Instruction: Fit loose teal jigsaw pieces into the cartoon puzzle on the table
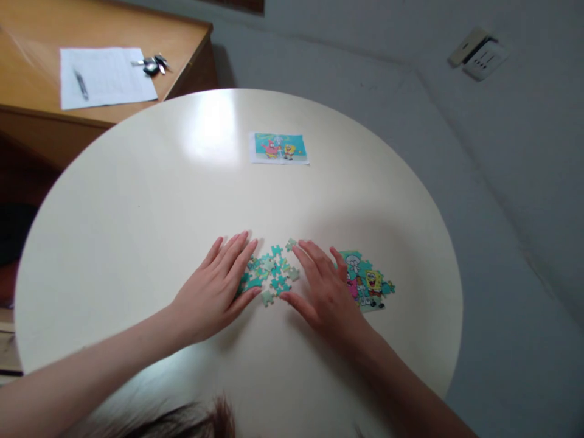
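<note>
Far beyond the fingertips on the left, a wooden desk point(31, 36) carries a sheet of paper point(112, 76) with a pen point(81, 84) lying on it, and a bunch of keys point(152, 64) just off the sheet's far corner. On the round cream table point(137, 213) the left hand point(219, 286) lies palm down, its fingers point(237, 252) stretched out flat and loosely together, gripping nothing; their tips rest against the left edge of a small heap of loose puzzle pieces point(272, 272). These teal and pale pieces sit between the two sets of fingers, some touching, a few apart at the near and far rims of the heap. Well beyond the heap lies a small printed cartoon picture point(278, 148), flat on the table. The right hand point(325, 293) is also palm down, fingers extended and relaxed, holding nothing, with the thumb and forefinger against the heap's right side. Just past its outer fingers lies an assembled puzzle section point(370, 283) showing cartoon figures, partly covered by the hand. Far to the right, a switch plate point(479, 56) is fixed on the grey wall.
</note>
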A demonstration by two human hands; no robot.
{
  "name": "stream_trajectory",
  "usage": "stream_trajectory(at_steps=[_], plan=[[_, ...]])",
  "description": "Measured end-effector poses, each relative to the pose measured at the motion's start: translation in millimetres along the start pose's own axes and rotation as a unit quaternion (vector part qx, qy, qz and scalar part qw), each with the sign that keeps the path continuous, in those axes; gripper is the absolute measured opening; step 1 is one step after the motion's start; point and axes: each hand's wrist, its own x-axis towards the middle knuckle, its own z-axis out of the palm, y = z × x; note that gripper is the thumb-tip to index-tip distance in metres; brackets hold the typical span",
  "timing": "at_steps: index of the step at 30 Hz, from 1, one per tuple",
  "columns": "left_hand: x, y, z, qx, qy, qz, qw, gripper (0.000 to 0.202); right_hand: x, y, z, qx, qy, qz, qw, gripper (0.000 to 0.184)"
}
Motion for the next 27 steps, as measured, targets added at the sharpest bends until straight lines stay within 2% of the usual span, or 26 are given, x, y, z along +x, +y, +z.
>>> stream_trajectory(at_steps=[3, 6, 17, 27], plan=[[1.2, -0.3, -2.8, -0.033, -0.006, -0.013, 0.999, 0.061, 1.6, 5.5, -5.8, 0.009, 0.044, 0.013, 0.999, 0.029], [1.9, -0.7, -5.4, -0.068, -0.006, -0.026, 0.997, 0.06, 1.7, 7.0, -8.6, 0.014, 0.066, 0.02, 0.998, 0.016], [2.8, -1.7, -11.5, -0.14, -0.01, -0.067, 0.988, 0.057, 1.4, 2.9, -7.8, 0.048, 0.039, 0.004, 0.998, 0.018], [6.8, -1.5, -12.4, -0.11, -0.022, -0.057, 0.992, 0.054, 2.8, 3.2, -11.4, 0.053, 0.03, 0.009, 0.998, 0.02]])
